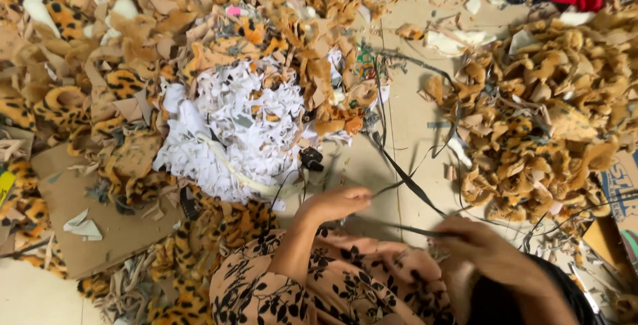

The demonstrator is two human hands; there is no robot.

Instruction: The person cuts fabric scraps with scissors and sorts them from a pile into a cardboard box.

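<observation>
left hand (335, 202): pinching dark strap (405, 182)
right hand (488, 248): gripping strap's other stretch
tip: keep strap taut, clear of plush scraps (538, 119)

I see a thin dark strap (405, 185) stretched taut between both hands, pinched at each end. It is narrow, flat and blackish, and from the left pinch it runs up the bare floor toward the leopard-print plush scraps.
</observation>
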